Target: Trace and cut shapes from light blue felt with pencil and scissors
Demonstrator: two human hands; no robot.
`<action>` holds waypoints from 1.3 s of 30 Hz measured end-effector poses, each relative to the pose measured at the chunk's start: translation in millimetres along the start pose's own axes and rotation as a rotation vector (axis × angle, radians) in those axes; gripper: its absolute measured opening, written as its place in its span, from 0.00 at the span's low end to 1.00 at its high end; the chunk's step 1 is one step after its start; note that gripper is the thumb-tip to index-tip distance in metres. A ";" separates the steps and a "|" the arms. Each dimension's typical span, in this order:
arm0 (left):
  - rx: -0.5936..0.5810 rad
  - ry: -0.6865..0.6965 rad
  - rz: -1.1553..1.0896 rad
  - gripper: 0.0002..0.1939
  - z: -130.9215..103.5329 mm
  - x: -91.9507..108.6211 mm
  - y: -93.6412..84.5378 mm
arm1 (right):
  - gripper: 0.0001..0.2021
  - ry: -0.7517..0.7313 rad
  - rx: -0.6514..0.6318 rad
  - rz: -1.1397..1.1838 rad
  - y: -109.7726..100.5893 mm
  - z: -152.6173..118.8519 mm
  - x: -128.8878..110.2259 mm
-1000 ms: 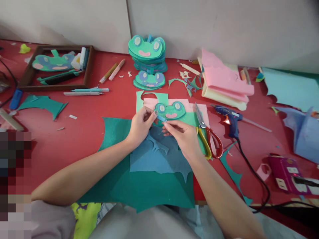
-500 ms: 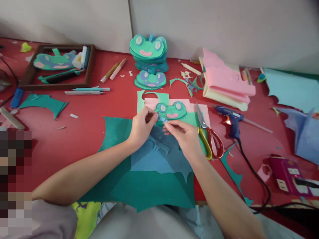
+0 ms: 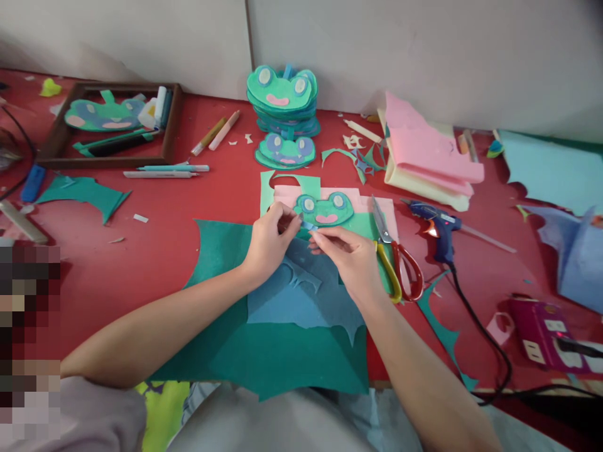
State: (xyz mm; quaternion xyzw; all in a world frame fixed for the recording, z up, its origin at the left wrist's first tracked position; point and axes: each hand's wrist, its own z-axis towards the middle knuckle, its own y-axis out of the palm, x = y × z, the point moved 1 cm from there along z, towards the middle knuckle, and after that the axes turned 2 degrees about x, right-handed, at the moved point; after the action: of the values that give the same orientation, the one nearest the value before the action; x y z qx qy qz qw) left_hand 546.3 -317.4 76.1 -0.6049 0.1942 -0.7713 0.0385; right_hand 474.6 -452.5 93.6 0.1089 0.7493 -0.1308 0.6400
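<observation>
Between my two hands is a small light-blue felt strip point(image 3: 308, 226). My left hand point(image 3: 272, 242) pinches its left end and my right hand point(image 3: 347, 252) pinches its right end. Just beyond the fingers lies a green felt frog face point(image 3: 325, 210) with round eyes and a pink mouth. Blue felt point(image 3: 292, 301) with cut edges lies under my hands, on top of a larger dark-green felt sheet point(image 3: 264, 358). Scissors point(image 3: 391, 251) with one yellow and one red handle rest right of my right hand, blades pointing away.
A blue glue gun point(image 3: 436, 226) lies to the right, its cord running toward a purple power box point(image 3: 537, 333). Stacked frog faces point(image 3: 281, 94) stand by the wall. Folded pink felt point(image 3: 426, 144) is at back right. A wooden tray point(image 3: 174, 125) holds pens and another face; loose pens point(image 3: 164, 172) lie nearby.
Both hands keep their pinch on the blue strip, nearly still. The whole view has shifted very slightly; nothing on the table has visibly moved.
</observation>
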 end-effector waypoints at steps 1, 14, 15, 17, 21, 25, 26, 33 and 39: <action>0.002 -0.003 -0.004 0.07 -0.1 0.0 -0.1 | 0.07 -0.001 0.003 0.004 -0.1 0.2 0.1; 0.000 -0.026 -0.184 0.07 -0.1 1.0 -1.4 | 0.11 0.063 -0.009 0.028 -2.9 0.9 1.6; 0.001 -0.024 -0.191 0.07 -0.3 1.3 -1.4 | 0.12 0.089 -0.016 0.032 -4.4 1.6 1.7; -0.008 -0.024 -0.210 0.07 -0.1 1.6 -1.2 | 0.14 0.135 -0.032 0.051 -8.1 3.7 0.8; -0.092 -0.048 -0.255 0.07 2.4 2.1 0.2 | 0.16 0.170 -0.055 0.060 -15.6 9.2 -3.1; -0.270 -0.096 -0.282 0.07 4.2 2.4 2.5 | 0.14 0.223 -0.121 0.035 -20.2 12.7 -2.6; -0.309 -0.103 -0.286 0.07 4.3 2.3 2.9 | 0.13 0.233 -0.141 0.023 -21.3 13.1 -1.8; -0.383 -0.121 -0.276 0.06 4.7 -0.3 4.4 | 0.13 0.227 -0.266 -0.092 -26.6 14.6 2.2; -0.394 -0.120 -0.279 0.06 4.7 -1.0 5.4 | 0.11 0.208 -0.293 -0.159 -25.9 15.3 1.7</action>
State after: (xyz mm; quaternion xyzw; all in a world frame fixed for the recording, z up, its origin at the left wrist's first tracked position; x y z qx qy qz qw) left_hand 550.0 -323.3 74.1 -0.6664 0.2529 -0.6791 -0.1756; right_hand 480.0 -482.0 91.1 -0.0320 0.8287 -0.0583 0.5557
